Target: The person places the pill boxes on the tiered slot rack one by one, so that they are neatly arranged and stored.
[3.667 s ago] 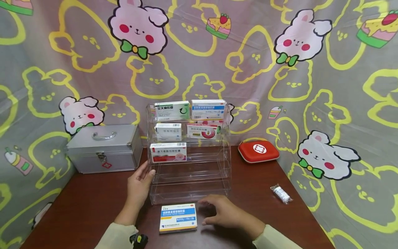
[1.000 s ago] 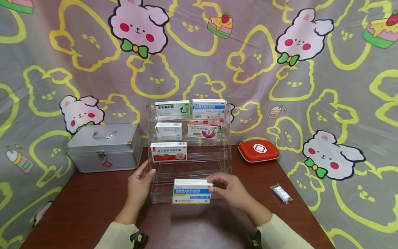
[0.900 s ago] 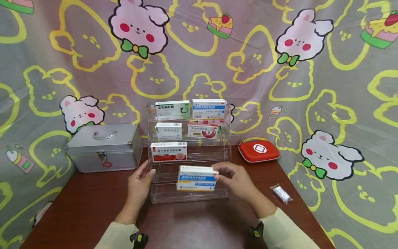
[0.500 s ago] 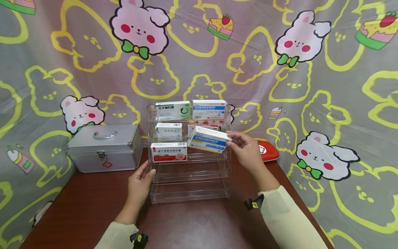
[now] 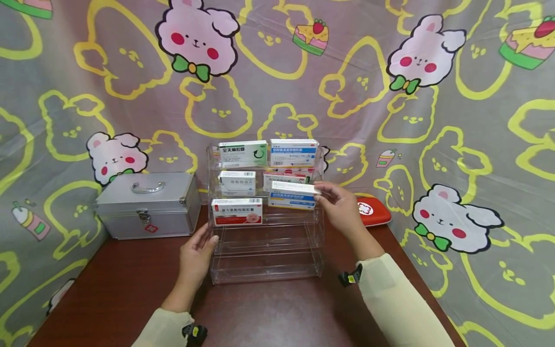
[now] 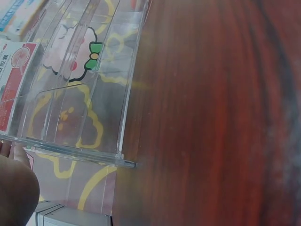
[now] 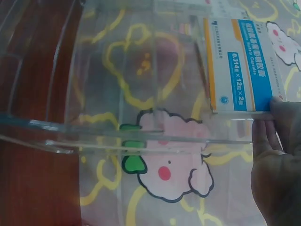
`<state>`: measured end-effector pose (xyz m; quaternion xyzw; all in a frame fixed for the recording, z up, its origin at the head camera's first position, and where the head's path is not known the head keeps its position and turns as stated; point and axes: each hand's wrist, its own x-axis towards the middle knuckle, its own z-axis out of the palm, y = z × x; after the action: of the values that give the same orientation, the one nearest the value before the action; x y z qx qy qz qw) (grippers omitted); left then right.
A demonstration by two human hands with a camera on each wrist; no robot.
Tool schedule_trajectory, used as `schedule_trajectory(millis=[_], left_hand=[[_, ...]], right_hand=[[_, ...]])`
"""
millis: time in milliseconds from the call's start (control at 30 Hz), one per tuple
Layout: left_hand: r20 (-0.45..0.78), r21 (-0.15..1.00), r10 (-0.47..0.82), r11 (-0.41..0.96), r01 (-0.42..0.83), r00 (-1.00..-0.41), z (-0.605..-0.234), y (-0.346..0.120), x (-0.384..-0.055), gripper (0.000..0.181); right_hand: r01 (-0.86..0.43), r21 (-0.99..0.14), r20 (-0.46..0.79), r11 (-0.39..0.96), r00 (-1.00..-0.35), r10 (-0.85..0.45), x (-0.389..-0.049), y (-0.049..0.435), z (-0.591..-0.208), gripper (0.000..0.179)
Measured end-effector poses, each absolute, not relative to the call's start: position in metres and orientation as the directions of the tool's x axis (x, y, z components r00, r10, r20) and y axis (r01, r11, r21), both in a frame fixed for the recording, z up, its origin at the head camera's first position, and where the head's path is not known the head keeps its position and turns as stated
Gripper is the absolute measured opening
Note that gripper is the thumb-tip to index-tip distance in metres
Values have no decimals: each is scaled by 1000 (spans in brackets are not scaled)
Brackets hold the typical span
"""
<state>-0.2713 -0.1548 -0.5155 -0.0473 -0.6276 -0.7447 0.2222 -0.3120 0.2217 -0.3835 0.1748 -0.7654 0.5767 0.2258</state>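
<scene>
A clear tiered display rack (image 5: 266, 274) stands on the table with medicine boxes on its upper tiers. My right hand (image 5: 342, 212) pinches the right end of a blue-and-white medicine box (image 5: 292, 198) between thumb and fingers, at the right of the third tier. In the right wrist view this medicine box (image 7: 240, 66) shows its front, with the fingers at one end. Beside it on that tier sits a red-and-white medicine box (image 5: 237, 213). My left hand (image 5: 195, 258) holds the rack's left side, thumb toward the front; its other fingertips are partly hidden.
Higher tiers hold a green-and-white box (image 5: 243, 154), another blue-and-white box (image 5: 293, 153), a small white box (image 5: 237, 183) and a partly covered red-and-white box (image 5: 284, 179). A silver case (image 5: 147, 207) stands left; a red pouch (image 5: 374, 210) lies right, partly behind my right hand.
My right hand has taken the blue-and-white box from the table and raised it to the third tier. It was tilted half a second ago and is now more level. The left hand stays.
</scene>
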Motion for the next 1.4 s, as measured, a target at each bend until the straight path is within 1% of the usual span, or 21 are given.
schedule_trajectory(millis=[133, 233, 400, 500, 567, 700, 967, 1233, 1333, 1400], left_hand=[[349, 915, -277, -104, 389, -895, -517, -156, -272, 50], [347, 917, -278, -100, 386, -896, -516, -157, -271, 50], [343, 920, -279, -93, 380, -897, -514, -157, -269, 49], [342, 920, -282, -93, 381, -896, -513, -157, -269, 49], [342, 920, -283, -95, 381, -896, -512, -157, -269, 50], [336, 921, -286, -101, 377, -897, -512, -156, -270, 50], [342, 916, -279, -113, 384, -897, -511, -155, -269, 50], [363, 907, -275, -113, 405, -890, -514, -155, -270, 51], [360, 909, -274, -112, 402, -892, -515, -155, -270, 50], [355, 912, -276, -108, 396, -893, -516, -155, -270, 50]], right_hand=[[-542, -767, 569, 343, -822, -28, -313, 222, -389, 29], [-557, -712, 595, 427, -802, -54, -312, 219, -391, 30], [-556, -538, 643, 633, -757, -118, -311, 214, -389, 32], [-541, -443, 654, 715, -741, -155, -309, 212, -387, 33], [-534, -399, 652, 745, -737, -180, -308, 210, -385, 33], [-521, -323, 634, 790, -739, -228, -306, 208, -384, 31], [-516, -226, 600, 826, -742, -300, -301, 207, -388, 35], [-536, -126, 633, 835, -691, -348, -299, 205, -388, 33], [-549, -111, 645, 829, -674, -360, -297, 206, -389, 32], [-555, -121, 657, 823, -666, -353, -295, 207, -391, 34]])
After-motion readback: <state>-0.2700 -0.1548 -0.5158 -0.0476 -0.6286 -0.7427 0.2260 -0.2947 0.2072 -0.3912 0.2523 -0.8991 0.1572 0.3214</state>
